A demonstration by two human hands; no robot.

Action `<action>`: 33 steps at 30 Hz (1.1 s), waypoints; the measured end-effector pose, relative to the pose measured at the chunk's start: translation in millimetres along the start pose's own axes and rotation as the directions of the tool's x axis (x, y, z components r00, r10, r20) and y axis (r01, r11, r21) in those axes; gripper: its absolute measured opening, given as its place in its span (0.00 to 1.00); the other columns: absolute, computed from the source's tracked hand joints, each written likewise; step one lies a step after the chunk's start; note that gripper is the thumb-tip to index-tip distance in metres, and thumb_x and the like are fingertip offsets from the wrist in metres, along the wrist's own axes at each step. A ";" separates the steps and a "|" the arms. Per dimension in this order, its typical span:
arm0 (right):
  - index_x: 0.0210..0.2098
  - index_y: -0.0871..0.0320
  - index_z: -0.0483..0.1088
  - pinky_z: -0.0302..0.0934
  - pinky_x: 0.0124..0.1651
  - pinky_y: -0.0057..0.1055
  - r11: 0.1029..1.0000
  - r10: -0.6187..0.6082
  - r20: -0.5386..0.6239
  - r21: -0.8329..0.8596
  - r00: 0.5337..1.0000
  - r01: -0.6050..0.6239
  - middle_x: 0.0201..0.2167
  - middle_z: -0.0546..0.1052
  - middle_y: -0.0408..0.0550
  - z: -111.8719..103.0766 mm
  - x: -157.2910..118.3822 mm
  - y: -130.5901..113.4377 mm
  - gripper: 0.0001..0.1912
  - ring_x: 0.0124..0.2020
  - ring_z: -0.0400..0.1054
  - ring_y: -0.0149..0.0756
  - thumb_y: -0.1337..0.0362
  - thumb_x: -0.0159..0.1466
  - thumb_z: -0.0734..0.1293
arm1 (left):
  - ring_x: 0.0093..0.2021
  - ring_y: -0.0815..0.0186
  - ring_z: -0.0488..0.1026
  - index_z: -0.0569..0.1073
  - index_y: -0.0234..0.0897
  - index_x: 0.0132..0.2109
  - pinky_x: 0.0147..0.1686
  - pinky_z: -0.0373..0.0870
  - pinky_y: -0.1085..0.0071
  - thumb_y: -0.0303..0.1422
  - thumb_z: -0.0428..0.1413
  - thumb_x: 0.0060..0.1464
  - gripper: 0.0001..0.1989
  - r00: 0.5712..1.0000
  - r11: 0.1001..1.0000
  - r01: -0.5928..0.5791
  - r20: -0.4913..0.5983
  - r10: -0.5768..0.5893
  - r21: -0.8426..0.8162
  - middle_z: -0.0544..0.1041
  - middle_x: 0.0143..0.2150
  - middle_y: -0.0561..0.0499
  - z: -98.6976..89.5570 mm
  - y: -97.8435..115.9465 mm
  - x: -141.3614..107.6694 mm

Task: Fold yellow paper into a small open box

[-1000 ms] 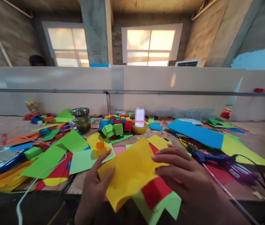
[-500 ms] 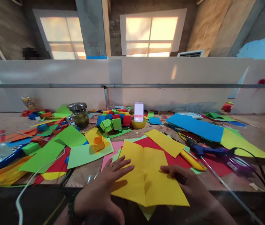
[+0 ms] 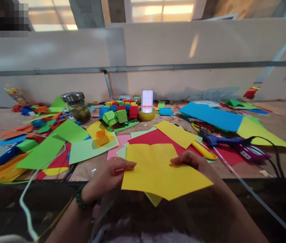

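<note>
A creased yellow paper sheet [image 3: 158,168] is stretched between my two hands at the table's front edge. My left hand [image 3: 112,172] pinches its left side, thumb on top. On the opposite side, my right hand [image 3: 189,160] grips the sheet between thumb and fingers. A pointed corner of yellow paper [image 3: 154,199] shows beneath the sheet. Just behind lie a red sheet [image 3: 148,138] and another yellow piece [image 3: 175,132]. The fingers under the paper are hidden.
Folded paper cubes [image 3: 121,114], a lidded glass jar [image 3: 78,108] and a phone [image 3: 147,100] stand farther back. Green sheets [image 3: 41,153] lie left. A yellow cutter [image 3: 203,151], a blue glue gun [image 3: 221,140] and its cable lie right.
My left hand has gone from spread fingers over the sheet to pinching its left side. The view has tilted down, and the sheet's lower edge has changed shape.
</note>
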State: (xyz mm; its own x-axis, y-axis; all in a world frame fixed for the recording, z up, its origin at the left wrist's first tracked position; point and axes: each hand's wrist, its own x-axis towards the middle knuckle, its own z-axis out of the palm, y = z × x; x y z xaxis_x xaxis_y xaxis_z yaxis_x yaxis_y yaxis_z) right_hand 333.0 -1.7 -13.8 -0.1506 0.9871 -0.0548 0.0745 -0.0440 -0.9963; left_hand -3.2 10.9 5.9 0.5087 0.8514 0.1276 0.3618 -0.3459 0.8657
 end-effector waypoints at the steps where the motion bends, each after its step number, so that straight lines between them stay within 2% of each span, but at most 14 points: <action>1: 0.36 0.55 0.69 0.68 0.47 0.44 0.996 -0.024 0.026 -0.085 0.999 0.026 0.44 0.79 0.57 0.0 -0.2 -1.1 0.21 0.48 0.73 0.51 0.56 0.48 0.77 | 0.45 0.60 0.77 0.80 0.39 0.45 0.47 0.73 0.64 0.40 0.55 0.57 0.14 1.000 0.999 -0.022 -0.019 0.023 0.031 0.81 0.44 0.43 2.3 -1.1 1.9; 4: 0.37 0.56 0.75 0.67 0.49 0.42 0.942 -0.105 0.074 -0.312 0.992 0.123 0.44 0.79 0.56 -0.1 -0.8 -3.4 0.20 0.48 0.73 0.51 0.56 0.47 0.77 | 0.41 0.59 0.76 0.81 0.38 0.39 0.43 0.72 0.65 0.41 0.58 0.53 0.12 0.998 0.996 -0.037 -0.047 0.041 0.078 0.81 0.39 0.44 7.8 -1.3 5.2; 7: 0.33 0.57 0.77 0.69 0.42 0.40 0.889 -0.129 -0.031 -0.446 0.991 0.102 0.37 0.80 0.54 2.4 -0.9 -4.3 0.17 0.41 0.75 0.50 0.51 0.52 0.73 | 0.37 0.61 0.75 0.78 0.36 0.39 0.36 0.71 0.69 0.41 0.54 0.57 0.14 0.993 0.996 0.074 -0.094 -0.070 0.047 0.80 0.37 0.46 11.9 1.7 6.2; 10: 0.43 0.58 0.74 0.67 0.32 0.35 0.868 -0.125 -0.155 -0.496 0.980 0.032 0.32 0.80 0.50 7.7 1.4 -5.7 0.23 0.32 0.74 0.46 0.49 0.54 0.71 | 0.29 0.65 0.71 0.74 0.33 0.35 0.28 0.65 0.72 0.38 0.49 0.59 0.14 0.970 0.965 0.211 -0.155 -0.187 0.158 0.76 0.29 0.51 16.3 3.8 9.3; 12: 0.52 0.59 0.68 0.64 0.29 0.34 0.837 -0.158 -0.243 -0.547 0.957 -0.001 0.26 0.78 0.46 12.1 4.6 -6.6 0.29 0.28 0.71 0.42 0.48 0.56 0.69 | 0.26 0.67 0.68 0.73 0.32 0.41 0.26 0.61 0.72 0.36 0.50 0.59 0.12 0.950 0.918 0.274 -0.228 -0.212 0.286 0.71 0.25 0.54 19.8 3.3 13.1; 13: 0.55 0.60 0.65 0.63 0.29 0.34 0.813 -0.182 -0.292 -0.582 0.939 -0.023 0.23 0.75 0.43 14.2 6.3 -6.9 0.31 0.26 0.70 0.40 0.48 0.58 0.67 | 0.25 0.67 0.67 0.71 0.32 0.49 0.26 0.60 0.72 0.35 0.50 0.59 0.15 0.941 0.893 0.298 -0.262 -0.215 0.338 0.70 0.25 0.56 21.8 2.5 15.2; 15: 0.58 0.61 0.62 0.60 0.28 0.33 0.744 -0.213 -0.356 -0.662 0.910 -0.085 0.20 0.71 0.39 18.3 9.2 -6.7 0.32 0.23 0.67 0.39 0.50 0.59 0.66 | 0.26 0.66 0.68 0.59 0.31 0.63 0.28 0.61 0.71 0.33 0.50 0.60 0.25 0.921 0.839 0.344 -0.325 -0.214 0.422 0.70 0.25 0.57 25.9 0.7 18.8; 17: 0.59 0.61 0.61 0.59 0.28 0.33 0.677 -0.231 -0.366 -0.726 0.901 -0.121 0.21 0.71 0.40 21.6 10.8 -5.5 0.32 0.24 0.67 0.39 0.52 0.59 0.65 | 0.32 0.62 0.71 0.51 0.31 0.67 0.33 0.65 0.67 0.31 0.49 0.60 0.30 0.916 0.778 0.343 -0.370 -0.154 0.526 0.74 0.31 0.52 30.2 0.3 20.5; 18: 0.59 0.61 0.62 0.58 0.28 0.33 0.646 -0.238 -0.357 -0.753 0.903 -0.127 0.22 0.71 0.41 22.8 11.1 -4.5 0.31 0.24 0.68 0.39 0.53 0.59 0.64 | 0.38 0.59 0.73 0.53 0.32 0.67 0.38 0.67 0.64 0.31 0.49 0.61 0.29 0.921 0.741 0.318 -0.379 -0.093 0.592 0.76 0.37 0.47 32.3 1.0 20.5; 20: 0.58 0.60 0.63 0.57 0.27 0.32 0.589 -0.259 -0.325 -0.800 0.910 -0.118 0.22 0.71 0.42 24.1 11.2 -2.2 0.29 0.25 0.68 0.39 0.55 0.60 0.63 | 0.51 0.53 0.69 0.61 0.36 0.64 0.49 0.65 0.56 0.33 0.48 0.63 0.24 0.944 0.664 0.205 -0.325 0.060 0.719 0.73 0.51 0.39 36.4 3.9 18.6; 22: 0.57 0.60 0.65 0.57 0.26 0.32 0.539 -0.287 -0.287 -0.837 0.914 -0.093 0.23 0.71 0.43 24.0 11.0 0.5 0.27 0.26 0.68 0.40 0.56 0.61 0.62 | 0.59 0.49 0.63 0.65 0.40 0.62 0.56 0.58 0.49 0.41 0.47 0.64 0.23 0.969 0.612 0.054 -0.190 0.159 0.789 0.68 0.60 0.38 40.4 7.7 15.1; 25: 0.56 0.60 0.66 0.59 0.28 0.33 0.489 -0.343 -0.233 -0.872 0.910 -0.039 0.26 0.71 0.46 22.0 11.2 4.7 0.24 0.27 0.68 0.40 0.57 0.63 0.60 | 0.62 0.49 0.61 0.61 0.48 0.65 0.60 0.51 0.45 0.55 0.46 0.58 0.32 0.986 0.612 -0.106 0.005 0.164 0.784 0.66 0.63 0.42 45.6 11.9 9.8; 29: 0.54 0.60 0.67 0.62 0.32 0.33 0.470 -0.394 -0.187 -0.883 0.900 0.022 0.28 0.72 0.47 18.9 11.4 9.9 0.22 0.30 0.69 0.40 0.57 0.64 0.59 | 0.62 0.50 0.62 0.58 0.53 0.66 0.61 0.49 0.43 0.62 0.43 0.53 0.37 0.994 0.639 -0.106 0.071 0.079 0.762 0.67 0.63 0.43 49.1 12.7 6.2; 33: 0.52 0.60 0.68 0.62 0.31 0.33 0.502 -0.363 -0.227 -0.865 0.904 -0.015 0.27 0.72 0.47 17.1 10.8 11.4 0.21 0.28 0.69 0.39 0.55 0.65 0.59 | 0.61 0.48 0.62 0.62 0.50 0.64 0.60 0.51 0.43 0.62 0.42 0.53 0.38 0.995 0.614 -0.101 0.072 0.072 0.783 0.66 0.63 0.40 50.0 11.3 3.1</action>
State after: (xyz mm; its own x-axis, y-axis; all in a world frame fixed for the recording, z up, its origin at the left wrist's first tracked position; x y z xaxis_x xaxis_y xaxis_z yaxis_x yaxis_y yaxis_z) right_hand 315.3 5.7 -26.9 0.0602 0.9429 0.3276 0.8923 0.0963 -0.4411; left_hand 41.5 -10.2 -8.2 0.5880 0.7940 0.1544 0.7825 -0.6067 0.1399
